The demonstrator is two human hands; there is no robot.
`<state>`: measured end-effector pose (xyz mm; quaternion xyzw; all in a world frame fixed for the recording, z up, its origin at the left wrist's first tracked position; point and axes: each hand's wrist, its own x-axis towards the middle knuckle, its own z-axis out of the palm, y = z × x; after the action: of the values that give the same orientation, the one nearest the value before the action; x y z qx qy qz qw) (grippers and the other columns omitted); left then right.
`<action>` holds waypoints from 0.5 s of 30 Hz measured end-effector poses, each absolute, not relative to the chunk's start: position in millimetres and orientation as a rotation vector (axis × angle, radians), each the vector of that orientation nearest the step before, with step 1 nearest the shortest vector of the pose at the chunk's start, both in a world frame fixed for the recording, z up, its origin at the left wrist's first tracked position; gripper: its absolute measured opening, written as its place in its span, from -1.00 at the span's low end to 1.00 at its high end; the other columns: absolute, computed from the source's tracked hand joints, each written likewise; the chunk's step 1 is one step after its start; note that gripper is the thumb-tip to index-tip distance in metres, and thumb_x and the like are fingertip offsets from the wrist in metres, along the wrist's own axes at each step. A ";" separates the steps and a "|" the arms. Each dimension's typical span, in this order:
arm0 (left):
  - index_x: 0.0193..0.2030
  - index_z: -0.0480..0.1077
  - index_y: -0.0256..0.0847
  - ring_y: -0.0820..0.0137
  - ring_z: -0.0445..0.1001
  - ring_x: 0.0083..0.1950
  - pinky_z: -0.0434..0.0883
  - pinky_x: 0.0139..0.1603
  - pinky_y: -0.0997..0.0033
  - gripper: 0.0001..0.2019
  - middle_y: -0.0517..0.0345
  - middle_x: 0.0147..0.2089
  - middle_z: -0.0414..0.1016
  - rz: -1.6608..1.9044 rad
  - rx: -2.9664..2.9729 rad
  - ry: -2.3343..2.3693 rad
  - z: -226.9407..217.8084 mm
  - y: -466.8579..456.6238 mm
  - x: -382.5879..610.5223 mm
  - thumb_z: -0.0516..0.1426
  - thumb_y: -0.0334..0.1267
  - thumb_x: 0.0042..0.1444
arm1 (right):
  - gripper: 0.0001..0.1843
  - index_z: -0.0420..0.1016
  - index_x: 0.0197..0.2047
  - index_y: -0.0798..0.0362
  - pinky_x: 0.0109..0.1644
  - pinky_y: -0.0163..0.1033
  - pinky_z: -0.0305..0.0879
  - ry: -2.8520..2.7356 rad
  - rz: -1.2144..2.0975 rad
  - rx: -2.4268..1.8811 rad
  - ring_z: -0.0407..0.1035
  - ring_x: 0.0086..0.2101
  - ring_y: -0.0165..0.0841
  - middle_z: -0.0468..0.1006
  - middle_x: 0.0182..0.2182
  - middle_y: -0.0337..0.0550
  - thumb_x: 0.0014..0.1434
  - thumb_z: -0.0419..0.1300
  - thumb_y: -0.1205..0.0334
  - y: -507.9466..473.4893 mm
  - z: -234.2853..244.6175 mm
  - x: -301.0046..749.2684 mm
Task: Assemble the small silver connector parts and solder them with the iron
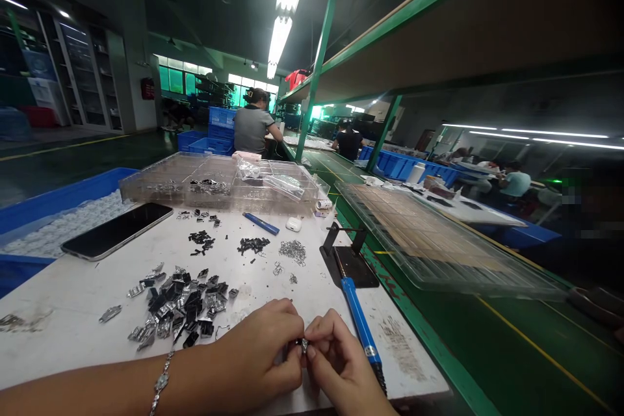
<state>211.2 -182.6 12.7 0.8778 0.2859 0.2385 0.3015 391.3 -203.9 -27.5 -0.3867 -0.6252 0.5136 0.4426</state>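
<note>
Head view, one frame. Both hands meet at the near edge of the white table [73,312], low centre. Between them sits a small metal piece [303,344], shiny and mostly hidden by fingertips; I cannot make out its exact shape. Left hand [263,356]: fingers curled in tight, thumb and forefinger pinched on the piece from its left side. Right hand [341,367]: likewise closed to a fingertip pinch, on the piece's right side. Neither hand has anything else in it. Handling, my judgement: the piece looks very light and stiff, smooth enough to slip, easy to drop and lose among the loose stock, so a fingertip grip on its edges suits it better than any fuller grasp. Around the hands: a heap of metal and black clip parts [180,309] just left of the left hand; a blue-handled tool [359,315] lying just right of the right hand, its tip on a black stand [348,263]. Farther back are a small pile of springs [292,251], a phone [117,230] face up, and a clear compartment tray [160,185]. A bracelet [162,382] hangs on the left wrist.
</note>
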 end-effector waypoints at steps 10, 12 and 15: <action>-0.40 0.19 -0.20 0.38 0.30 -0.22 0.30 -0.19 0.45 -0.90 0.13 -0.29 0.32 0.646 2.327 0.741 12.1 -181.0 209.9 0.02 -0.44 0.08 | -0.64 0.26 -0.30 0.05 -0.36 -0.30 0.10 -1.595 1.221 -0.971 0.15 -0.42 -0.41 0.26 -0.43 -0.25 0.16 0.13 -0.10 -204.0 -28.1 392.6; -0.40 0.19 -0.20 0.38 0.30 -0.22 0.30 -0.18 0.45 -0.91 0.13 -0.28 0.32 0.643 2.325 0.739 12.0 -181.6 209.4 0.02 -0.44 0.08 | -0.65 0.26 -0.30 0.05 -0.35 -0.30 0.11 -1.601 1.223 -0.961 0.16 -0.42 -0.40 0.26 -0.43 -0.24 0.16 0.14 -0.09 -204.0 -27.5 392.1; -0.40 0.18 -0.20 0.38 0.30 -0.22 0.30 -0.17 0.45 -0.90 0.14 -0.30 0.32 0.640 2.328 0.745 11.5 -182.3 209.5 0.01 -0.44 0.08 | -0.65 0.26 -0.31 0.05 -0.36 -0.30 0.10 -1.593 1.229 -0.956 0.15 -0.43 -0.40 0.26 -0.43 -0.24 0.15 0.14 -0.09 -204.0 -26.0 391.1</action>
<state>209.5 -182.3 11.5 0.8782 0.2811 0.2415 0.3024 391.1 -204.0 -26.0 -0.3851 -0.6419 0.4950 0.4411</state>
